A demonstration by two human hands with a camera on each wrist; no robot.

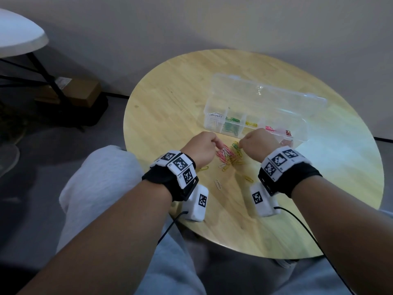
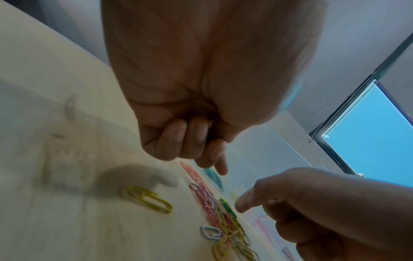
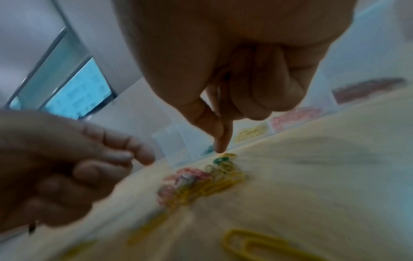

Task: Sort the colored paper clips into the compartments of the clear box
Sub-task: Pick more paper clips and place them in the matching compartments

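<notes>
A mixed pile of pink, yellow, green and white paper clips [image 1: 229,155] lies on the round wooden table [image 1: 170,99], just in front of the clear box [image 1: 302,133]. The box holds white, green, yellow, pink and red clips in separate compartments, and its lid [image 1: 276,96] is tipped back. My left hand [image 1: 215,143] hovers at the pile's pink side, fingers curled, thumb and index tips [image 2: 220,167] pointing down with nothing seen between them. My right hand [image 1: 241,144] has its thumb and index pressed together [image 3: 220,148] just above a green clip [image 3: 220,160].
Loose clips lie nearer me: a yellow pair [image 2: 149,199], a white one [image 1: 218,184], another yellow [image 1: 248,178]. My knee in grey trousers [image 1: 102,177] is by the table's left edge. A white table [image 1: 19,37] and a cardboard box [image 1: 85,92] stand at the far left.
</notes>
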